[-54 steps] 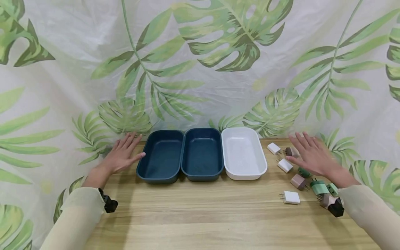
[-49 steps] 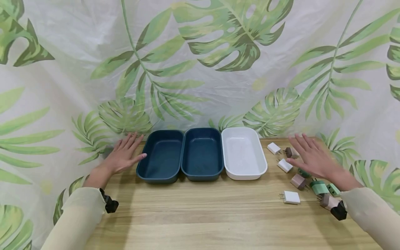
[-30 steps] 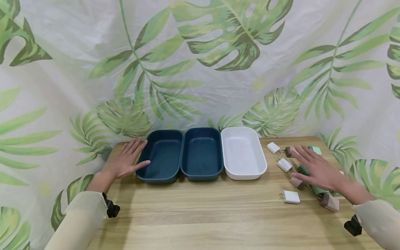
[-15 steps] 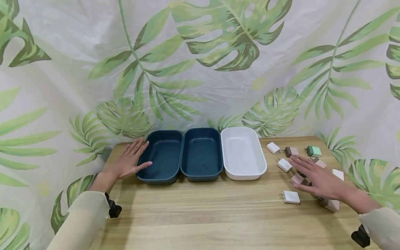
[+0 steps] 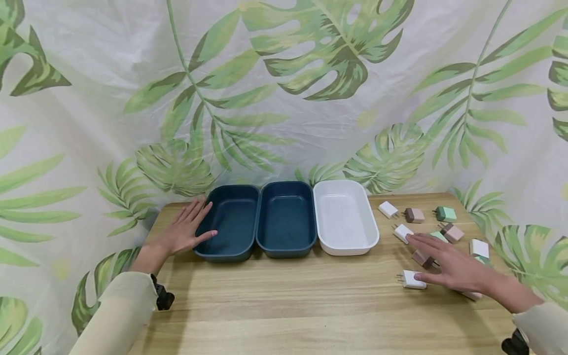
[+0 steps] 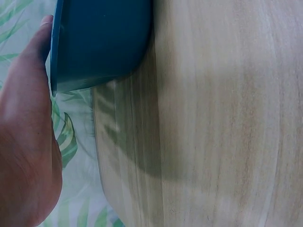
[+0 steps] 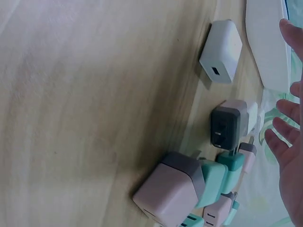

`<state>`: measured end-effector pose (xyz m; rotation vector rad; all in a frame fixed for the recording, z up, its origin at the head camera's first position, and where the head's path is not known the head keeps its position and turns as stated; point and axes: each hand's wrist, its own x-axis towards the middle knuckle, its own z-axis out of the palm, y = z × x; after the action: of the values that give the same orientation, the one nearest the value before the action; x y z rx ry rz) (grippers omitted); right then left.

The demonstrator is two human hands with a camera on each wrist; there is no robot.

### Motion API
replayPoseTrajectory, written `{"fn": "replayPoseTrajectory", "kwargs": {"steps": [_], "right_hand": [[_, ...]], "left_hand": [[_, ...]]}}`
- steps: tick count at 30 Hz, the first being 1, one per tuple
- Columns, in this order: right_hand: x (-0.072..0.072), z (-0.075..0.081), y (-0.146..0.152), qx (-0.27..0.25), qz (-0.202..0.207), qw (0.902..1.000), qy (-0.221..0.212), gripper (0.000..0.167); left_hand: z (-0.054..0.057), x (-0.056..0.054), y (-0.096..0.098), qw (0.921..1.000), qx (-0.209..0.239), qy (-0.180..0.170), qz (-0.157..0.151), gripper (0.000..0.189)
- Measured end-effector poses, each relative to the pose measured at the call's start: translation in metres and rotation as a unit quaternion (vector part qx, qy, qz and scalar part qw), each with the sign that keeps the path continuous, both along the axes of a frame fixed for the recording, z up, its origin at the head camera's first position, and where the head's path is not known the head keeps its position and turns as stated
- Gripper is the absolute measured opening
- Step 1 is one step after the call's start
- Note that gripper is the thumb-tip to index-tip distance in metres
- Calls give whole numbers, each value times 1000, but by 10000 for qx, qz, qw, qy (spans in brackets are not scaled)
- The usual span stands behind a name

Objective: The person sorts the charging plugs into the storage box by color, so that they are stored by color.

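Note:
My left hand (image 5: 184,234) is spread beside the left dark blue tray (image 5: 232,255), its thumb over the near-left rim. In the left wrist view the left hand (image 6: 26,137) is alongside the tray wall (image 6: 102,42), holding nothing. My right hand (image 5: 457,266) is above several plug chargers with fingers extended, gripping none. Its thumb tip overlaps a white charger (image 5: 411,279) in the head view; contact cannot be told. A pink charger (image 5: 422,258) lies under the fingers. The right wrist view shows a white charger (image 7: 222,52) and a pink-and-grey charger (image 7: 170,189) below the hand.
A second dark blue tray (image 5: 287,253) and a white tray (image 5: 348,250) stand in a row on the wooden table (image 5: 284,310). More chargers lie at right: white (image 5: 388,210), pink (image 5: 415,215), green (image 5: 445,214). A leaf-print sheet (image 5: 284,138) hangs behind.
My right hand has come back toward the table's near side and lower, uncovering chargers at the back right. The left hand has shifted slightly right, over the left tray's edge.

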<state>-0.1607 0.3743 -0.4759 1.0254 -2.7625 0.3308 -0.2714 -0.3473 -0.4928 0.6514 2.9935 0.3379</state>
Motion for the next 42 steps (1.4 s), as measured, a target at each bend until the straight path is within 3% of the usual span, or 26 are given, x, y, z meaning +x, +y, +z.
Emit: {"fn": "replayPoseTrajectory", "kwargs": {"steps": [8, 21, 28, 42], "right_hand": [[5, -6, -5, -131, -11, 9998, -155, 83], [5, -17, -8, -365, 325, 9985, 266, 74], [6, -19, -10, -386, 391, 9983, 166, 74], [2, -33, -13, -812, 972, 9919, -54, 65]], "left_hand": [[-1, -2, 2, 9999, -165, 0, 16, 95], [-1, 0, 5, 9998, -192, 42, 25, 94], [-5, -1, 4, 9998, -176, 75, 22, 95], [-5, 0, 5, 9998, -197, 24, 96, 97]]}}
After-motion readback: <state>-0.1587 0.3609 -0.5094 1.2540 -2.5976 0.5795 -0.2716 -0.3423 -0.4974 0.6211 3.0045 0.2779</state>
